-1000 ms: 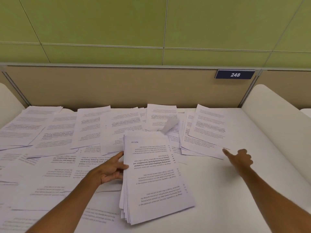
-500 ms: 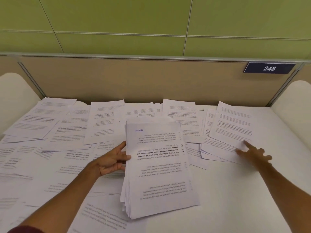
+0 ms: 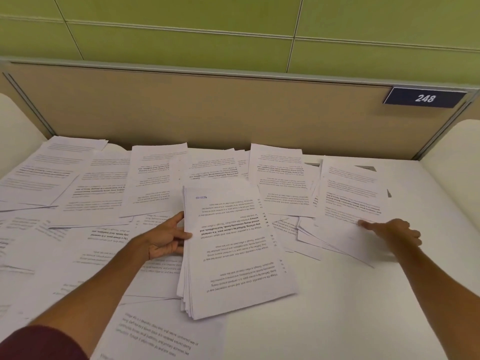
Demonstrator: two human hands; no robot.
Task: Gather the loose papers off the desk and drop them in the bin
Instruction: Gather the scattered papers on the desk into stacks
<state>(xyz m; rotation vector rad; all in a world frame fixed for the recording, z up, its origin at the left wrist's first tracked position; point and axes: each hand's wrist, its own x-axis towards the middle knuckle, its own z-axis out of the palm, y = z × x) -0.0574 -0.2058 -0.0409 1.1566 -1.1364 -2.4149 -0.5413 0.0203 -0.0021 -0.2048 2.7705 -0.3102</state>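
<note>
A thick stack of printed papers lies in the middle of the white desk. My left hand grips the stack's left edge, thumb along the side and fingers curled onto it. Several loose sheets cover the desk's left and back. At the right, my right hand holds the near corner of a small pile of loose sheets, one digit stretched on top of it and the other fingers curled at its edge. No bin is in view.
A beige partition with a blue plate reading 248 closes the desk's far side, under a green wall. White rounded side panels stand at both sides. One sheet lies at the near edge.
My right hand reached forward from bare desk onto the right pile and now has hold of its corner. The left hand stays on the stack. The view panned left and down.
</note>
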